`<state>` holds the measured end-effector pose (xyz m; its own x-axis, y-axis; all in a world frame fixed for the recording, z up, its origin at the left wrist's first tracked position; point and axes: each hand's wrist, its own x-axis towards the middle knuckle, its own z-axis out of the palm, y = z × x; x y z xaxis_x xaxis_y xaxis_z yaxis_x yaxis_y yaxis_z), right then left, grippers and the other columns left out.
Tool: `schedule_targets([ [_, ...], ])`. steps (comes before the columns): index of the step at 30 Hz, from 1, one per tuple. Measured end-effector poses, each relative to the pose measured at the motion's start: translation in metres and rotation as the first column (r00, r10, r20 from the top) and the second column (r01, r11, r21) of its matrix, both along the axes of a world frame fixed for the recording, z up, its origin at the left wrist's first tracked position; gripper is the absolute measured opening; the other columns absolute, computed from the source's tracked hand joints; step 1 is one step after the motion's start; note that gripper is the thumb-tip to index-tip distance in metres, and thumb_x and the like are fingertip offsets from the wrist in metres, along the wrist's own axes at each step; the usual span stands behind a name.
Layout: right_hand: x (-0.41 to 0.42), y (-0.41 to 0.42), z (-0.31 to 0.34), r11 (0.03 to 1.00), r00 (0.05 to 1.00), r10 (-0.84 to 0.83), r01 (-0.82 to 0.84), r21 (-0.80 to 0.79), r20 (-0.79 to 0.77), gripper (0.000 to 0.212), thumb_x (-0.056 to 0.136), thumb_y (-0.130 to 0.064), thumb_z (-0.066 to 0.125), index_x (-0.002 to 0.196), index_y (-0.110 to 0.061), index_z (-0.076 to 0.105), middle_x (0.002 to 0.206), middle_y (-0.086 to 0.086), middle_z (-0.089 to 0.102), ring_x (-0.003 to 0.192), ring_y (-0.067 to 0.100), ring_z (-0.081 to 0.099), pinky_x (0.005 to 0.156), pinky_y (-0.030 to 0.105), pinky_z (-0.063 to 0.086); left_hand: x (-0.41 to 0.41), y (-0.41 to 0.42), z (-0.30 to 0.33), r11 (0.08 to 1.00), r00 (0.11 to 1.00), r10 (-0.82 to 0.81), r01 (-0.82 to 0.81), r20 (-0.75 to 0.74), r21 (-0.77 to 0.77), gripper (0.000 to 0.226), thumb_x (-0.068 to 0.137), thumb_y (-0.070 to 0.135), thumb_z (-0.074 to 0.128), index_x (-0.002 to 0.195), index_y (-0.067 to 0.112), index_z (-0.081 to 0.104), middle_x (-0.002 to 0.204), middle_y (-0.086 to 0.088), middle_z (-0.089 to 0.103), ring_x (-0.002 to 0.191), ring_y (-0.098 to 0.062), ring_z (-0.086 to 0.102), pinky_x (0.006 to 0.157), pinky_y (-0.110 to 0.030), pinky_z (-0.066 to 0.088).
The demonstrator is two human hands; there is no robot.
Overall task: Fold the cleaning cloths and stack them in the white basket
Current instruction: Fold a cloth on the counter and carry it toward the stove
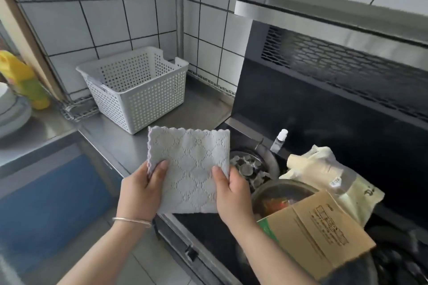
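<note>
You hold a pale grey cloth (190, 169) embossed with diamond patterns. Far left stands a white perforated plastic basket (136, 90) on the grey steel worktop (199, 109); right, a brown cardboard box (319, 233).

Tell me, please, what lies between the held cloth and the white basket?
Only bare steel counter in the head view; cloth and basket stay apart.

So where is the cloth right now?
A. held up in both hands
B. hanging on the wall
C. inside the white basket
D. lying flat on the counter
A: the left hand and right hand pinch the cloth by its sides, in front of the basket, which shows no cloth inside.
</note>
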<state>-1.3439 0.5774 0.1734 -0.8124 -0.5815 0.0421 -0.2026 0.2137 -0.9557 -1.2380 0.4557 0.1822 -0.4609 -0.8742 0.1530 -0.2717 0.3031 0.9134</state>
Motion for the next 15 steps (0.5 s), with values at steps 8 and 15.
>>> schedule_targets([
  [8,-0.056,-0.033,0.009,0.999,0.999,0.038,-0.038,-0.022,-0.006,0.027,0.096,-0.03,0.047,0.117,-0.019,0.059,0.088,-0.024,0.059,0.08,-0.024,0.053,0.066,-0.001,0.04,-0.054,-0.032,0.01,0.993,0.999,0.024,-0.02,0.027,-0.114,0.035,0.092,0.026,0.053,0.058,0.024,0.044,0.057,0.01,0.054,0.056,-0.004,0.047,0.051,-0.01,0.038],
  [15,-0.092,-0.079,0.002,0.997,0.997,0.072,-0.072,0.03,-0.003,0.018,0.095,-0.036,0.045,0.109,-0.032,0.056,0.089,-0.023,0.062,0.084,-0.017,0.056,0.071,0.006,0.046,-0.086,-0.079,-0.004,0.994,1.0,0.014,-0.012,0.011,-0.105,0.031,0.092,0.026,0.052,0.062,0.026,0.048,0.061,0.011,0.057,0.06,0.001,0.05,0.053,-0.006,0.038],
])
